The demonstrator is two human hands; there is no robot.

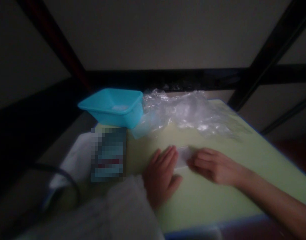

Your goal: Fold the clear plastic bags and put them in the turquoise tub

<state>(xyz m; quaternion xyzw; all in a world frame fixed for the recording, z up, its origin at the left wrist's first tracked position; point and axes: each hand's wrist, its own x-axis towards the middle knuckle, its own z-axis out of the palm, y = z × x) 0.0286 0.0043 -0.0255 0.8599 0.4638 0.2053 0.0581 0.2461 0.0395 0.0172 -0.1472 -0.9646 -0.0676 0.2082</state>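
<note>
A pale sleeve (127, 206) lies nearest the camera, covering the person's left arm; past it on the left are a dark cable (64, 171) and a white, crumpled item (76, 156), blurred; just beside that, a box-like object (109, 155) with a pixelated face rests on the yellow-green tabletop (258, 170); behind it stands a turquoise tub (117, 116) with something whitish inside, too blurred to name; further right, the left hand (160, 180) lies palm down, fingers stretched out and its grip released, the fingertips reaching the near-transparent slip (183, 157) at its left end; the slip lies flat on the tabletop between the two hands, to the right of the left fingers and to the left of the right fingers; its long axis seems to run crosswise from hand to hand, though both ends are covered; neither hand is clearly nearer; beyond it spreads crumpled transparent plastic (188, 110); at the slip's right end, the right hand (213, 166) has bent, bunched fingers; whether that grip pinches the slip or only presses it, I cannot make out.
</note>
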